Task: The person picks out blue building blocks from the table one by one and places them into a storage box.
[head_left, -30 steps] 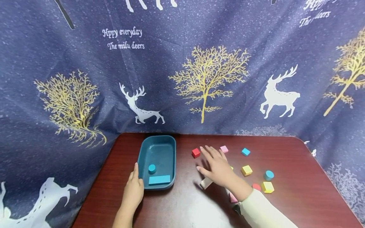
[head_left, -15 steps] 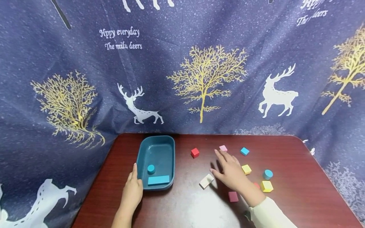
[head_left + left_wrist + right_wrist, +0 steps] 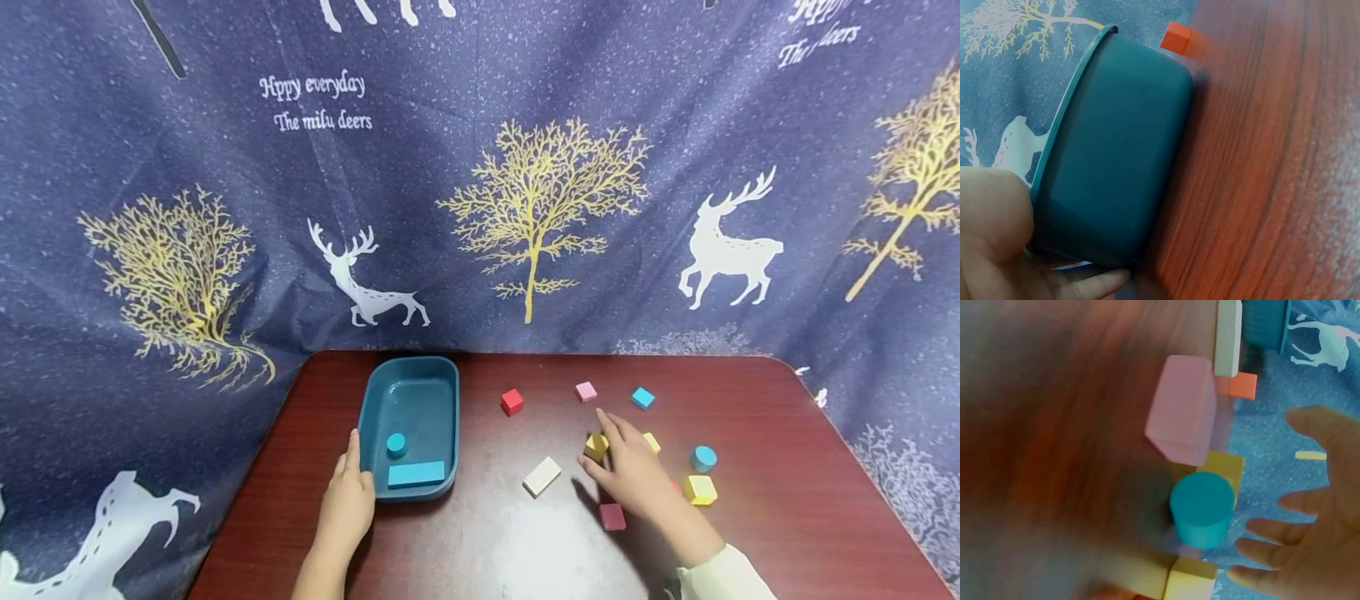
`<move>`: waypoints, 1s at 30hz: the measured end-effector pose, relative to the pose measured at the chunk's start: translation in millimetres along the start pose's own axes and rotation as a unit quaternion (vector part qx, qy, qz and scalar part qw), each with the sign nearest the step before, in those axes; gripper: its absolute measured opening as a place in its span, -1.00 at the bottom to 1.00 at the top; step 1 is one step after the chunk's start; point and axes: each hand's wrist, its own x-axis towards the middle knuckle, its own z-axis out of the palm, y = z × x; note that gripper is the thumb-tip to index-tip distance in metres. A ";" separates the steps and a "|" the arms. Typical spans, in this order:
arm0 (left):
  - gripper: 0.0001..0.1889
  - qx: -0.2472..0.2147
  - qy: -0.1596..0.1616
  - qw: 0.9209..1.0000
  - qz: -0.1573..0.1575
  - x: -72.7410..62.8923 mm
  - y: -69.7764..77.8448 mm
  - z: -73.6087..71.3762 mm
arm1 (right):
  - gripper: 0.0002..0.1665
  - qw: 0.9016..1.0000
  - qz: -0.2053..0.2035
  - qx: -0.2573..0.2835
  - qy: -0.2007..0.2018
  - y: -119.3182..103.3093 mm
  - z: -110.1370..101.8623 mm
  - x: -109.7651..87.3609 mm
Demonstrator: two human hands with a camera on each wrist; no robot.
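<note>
My left hand [image 3: 348, 496] holds the near-left corner of a dark teal plastic tray [image 3: 408, 362]. In the left wrist view, the left hand's fingers [image 3: 1094, 286] lie against the tray's outer wall [image 3: 1116, 144]. A teal cylinder block [image 3: 397, 445] and a long teal rectangular block [image 3: 416, 474] lie inside the tray. My right hand [image 3: 633, 471] hovers with spread fingers above a yellow block [image 3: 597, 446], which shows between thumb and fingers. In the right wrist view, the right hand [image 3: 1316, 531] holds nothing; a teal cylinder [image 3: 1202, 509] and a pink block [image 3: 1184, 409] stand below it.
Around the right hand lie a cream block [image 3: 542, 477], a dark pink block [image 3: 612, 517], a red cube [image 3: 512, 402], a light pink block [image 3: 586, 392], a flat teal block [image 3: 642, 397], a teal cylinder [image 3: 703, 458] and a yellow cube [image 3: 700, 490]. Patterned cloth hangs behind the table.
My right hand has moved right and nearer to me, uncovering the cream block, the dark pink block and a yellow block. The left hand stays at the tray.
</note>
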 end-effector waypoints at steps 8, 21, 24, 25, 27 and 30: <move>-0.29 0.000 0.003 1.000 0.002 0.4 -0.8 0.0 | -0.02 1.000 0.020 0.008 -0.004 4.7 0.2 -9.2; -0.29 0.000 -0.003 1.000 -0.004 0.0 1.2 -0.6 | -0.13 0.999 0.029 -0.030 0.010 7.5 -3.5 -24.2; -0.29 -0.002 -0.003 1.000 -0.003 -0.2 1.1 -0.6 | -0.23 0.999 0.028 -0.040 0.012 7.7 -3.8 -27.5; -0.29 -0.002 -0.004 1.000 -0.004 -0.3 1.1 -0.7 | -0.26 0.999 0.028 -0.044 0.011 7.8 -3.6 -28.4; -0.30 -0.003 -0.006 1.000 -0.004 -0.2 1.4 -0.9 | -0.32 0.998 0.028 -0.051 0.005 8.3 -2.9 -30.0; -0.30 -0.005 -0.010 1.000 -0.006 -0.3 2.5 -1.3 | -0.37 0.998 0.030 -0.059 -0.005 9.2 -2.1 -32.6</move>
